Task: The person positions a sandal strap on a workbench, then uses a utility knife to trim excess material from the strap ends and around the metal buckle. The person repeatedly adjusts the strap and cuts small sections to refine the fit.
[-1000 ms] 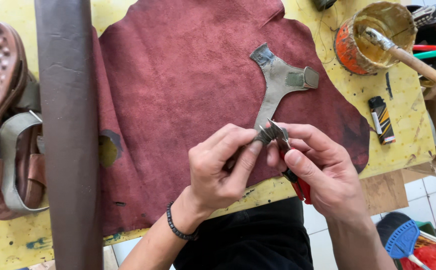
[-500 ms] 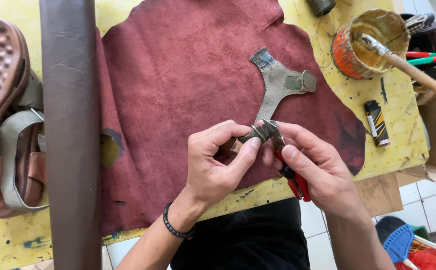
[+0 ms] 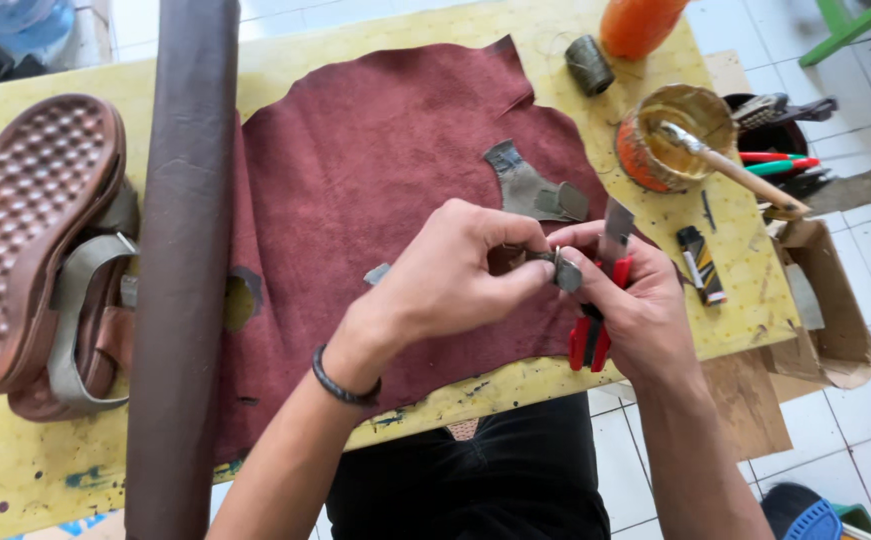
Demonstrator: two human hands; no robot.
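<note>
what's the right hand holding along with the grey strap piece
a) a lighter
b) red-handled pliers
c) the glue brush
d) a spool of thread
b: the right hand grips red-handled pliers, whose handles stick out below the palm, while both hands pinch the grey strap piece. The lighter, glue brush and spool of thread all lie untouched on the yellow table.

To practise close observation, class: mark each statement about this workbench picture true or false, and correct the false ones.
1. The right hand holds a red-handled tool. True.
2. The left hand wears a dark wristband. True.
3. The leather sheet under the hands is blue. False: it is dark red.
4. The glue tin holds a stick. True.
5. The shoe lies at the table's right end. False: it lies at the left end, sole up.
</note>
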